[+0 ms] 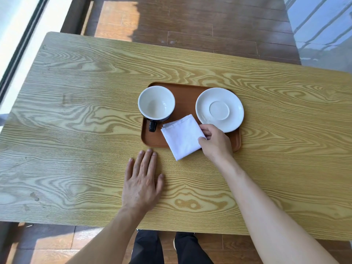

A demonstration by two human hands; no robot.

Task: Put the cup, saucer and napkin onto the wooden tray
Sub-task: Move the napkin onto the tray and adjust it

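Napkin (182, 137), folded white cloth square, pinched in right hand (216, 141) grip; left hand (142, 180) flat, holding nothing.

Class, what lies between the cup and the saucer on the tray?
In the head view, bare tray separates cup and saucer; the napkin's corner pokes in nearer.

Right hand (214, 141) on napkin (182, 137)

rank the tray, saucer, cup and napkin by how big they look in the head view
1. wooden tray, clearly largest
2. saucer and napkin, too alike to rank; the right hand covers a napkin corner
3. cup, smallest
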